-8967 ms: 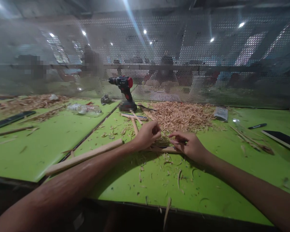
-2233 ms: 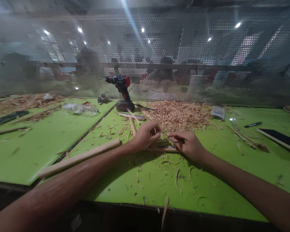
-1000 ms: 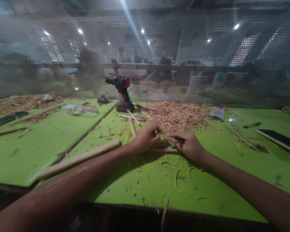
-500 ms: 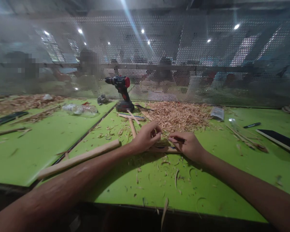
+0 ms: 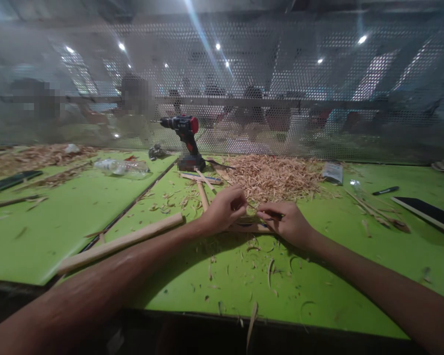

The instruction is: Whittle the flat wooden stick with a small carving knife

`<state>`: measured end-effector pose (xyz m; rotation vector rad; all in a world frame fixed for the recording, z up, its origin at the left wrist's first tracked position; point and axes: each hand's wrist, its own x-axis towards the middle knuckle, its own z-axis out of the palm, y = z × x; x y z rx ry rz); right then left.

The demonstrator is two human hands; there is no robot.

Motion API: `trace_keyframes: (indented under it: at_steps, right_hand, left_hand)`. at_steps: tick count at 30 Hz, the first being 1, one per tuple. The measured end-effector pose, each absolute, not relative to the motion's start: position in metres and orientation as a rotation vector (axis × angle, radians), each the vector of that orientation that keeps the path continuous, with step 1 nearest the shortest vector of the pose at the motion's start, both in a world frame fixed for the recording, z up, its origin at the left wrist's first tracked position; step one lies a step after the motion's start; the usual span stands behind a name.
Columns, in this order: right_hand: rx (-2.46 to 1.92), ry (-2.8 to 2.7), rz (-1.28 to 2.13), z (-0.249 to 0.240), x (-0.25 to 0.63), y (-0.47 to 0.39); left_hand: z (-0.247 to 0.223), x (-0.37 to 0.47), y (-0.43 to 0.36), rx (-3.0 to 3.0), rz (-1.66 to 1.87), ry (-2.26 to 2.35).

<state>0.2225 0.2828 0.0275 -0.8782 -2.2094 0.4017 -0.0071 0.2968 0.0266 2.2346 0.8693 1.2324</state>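
My left hand (image 5: 225,211) is closed in a pinch on one end of a thin wooden strip (image 5: 251,207). Opposite it, my right hand (image 5: 290,224) is closed, its fingertips at the strip's other end. Something dark and slender shows among the right fingers; its kind is hard to make out. Below both hands a flat piece of wood (image 5: 249,228) with blue marks lies on the green table (image 5: 336,276), partly covered by them. A thick wooden stick (image 5: 122,244) rests beside my left forearm.
A cordless drill (image 5: 187,140) stands behind my left hand, near a heap of wood shavings (image 5: 277,177). Clear plastic bottle (image 5: 122,167) at left; a marker (image 5: 385,191) and a dark flat object (image 5: 427,214) at right. A perforated screen (image 5: 299,123) rises behind, with people beyond.
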Motion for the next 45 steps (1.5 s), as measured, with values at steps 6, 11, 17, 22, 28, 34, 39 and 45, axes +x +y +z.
trace_keyframes:
  at_steps: [6,11,17,22,28,34,39,45]
  right_hand:
    - [-0.835,-2.201,0.431,0.0275,0.2214,0.2820]
    - [-0.838,-2.213,0.414,0.0265,0.2211,0.2822]
    - [-0.897,-2.178,0.438,0.0262,0.2227,0.2847]
    - [-0.926,-2.143,0.443,0.0270,0.2257,0.2886]
    - [-0.900,-2.145,0.430,0.0252,0.2258,0.2898]
    - [-0.913,-2.159,0.434,0.0266,0.2266,0.2885]
    - [-0.892,-2.182,0.412,0.0257,0.2259,0.2883]
    - [-0.816,-2.189,0.414,0.0253,0.2227,0.2842]
  left_hand:
    - [0.0239,-0.0071,0.2951,2.204,1.245,0.850]
    - [0.0233,-0.0060,0.2944,2.191,1.265,0.868]
    - [0.0233,-0.0048,0.2943,2.170,1.263,0.882]
    - [0.0219,-0.0048,0.2950,2.168,1.203,0.896]
    - [0.0228,-0.0054,0.2980,2.232,1.228,0.892]
    - [0.0241,-0.0053,0.2967,2.245,1.234,0.880]
    - [0.0254,-0.0053,0.2950,2.234,1.246,0.885]
    - [0.0254,-0.0049,0.2945,2.214,1.244,0.894]
